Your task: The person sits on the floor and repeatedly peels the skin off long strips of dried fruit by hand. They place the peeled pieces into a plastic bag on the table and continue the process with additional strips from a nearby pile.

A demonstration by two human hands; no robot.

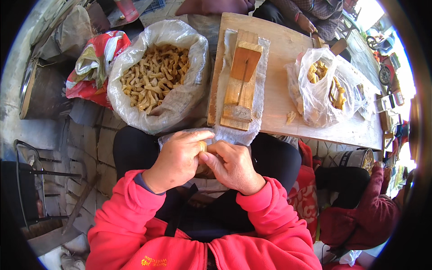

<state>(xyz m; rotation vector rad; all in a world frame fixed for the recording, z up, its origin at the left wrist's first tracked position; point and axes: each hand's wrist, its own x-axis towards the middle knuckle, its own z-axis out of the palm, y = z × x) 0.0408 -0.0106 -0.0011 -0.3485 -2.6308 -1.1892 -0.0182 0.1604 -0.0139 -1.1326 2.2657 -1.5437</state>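
Note:
Over my lap, both hands meet around a small yellowish piece point(202, 146), mostly covered by fingers. My left hand point(177, 158) grips it, index finger stretched out above. The thumb and bent fingers of my right hand point(233, 165) pinch at its near side. Just beyond my hands, a wooden block fixture point(241, 91) with a thin dark metal strip down its middle lies on a whitish towel point(263, 81). To its left stands a white woven plastic sack point(158, 32), its rim rolled down, full of similar small tan pieces point(155, 77).
The wooden table point(280, 40) carries a clear plastic bag point(317, 101) of yellowish pieces and one loose piece point(291, 117). A person's hand point(305, 23) works across it. Another person in dark red point(357, 219) sits at right, near a round tub point(351, 158). A metal-framed chair point(50, 173) is at left.

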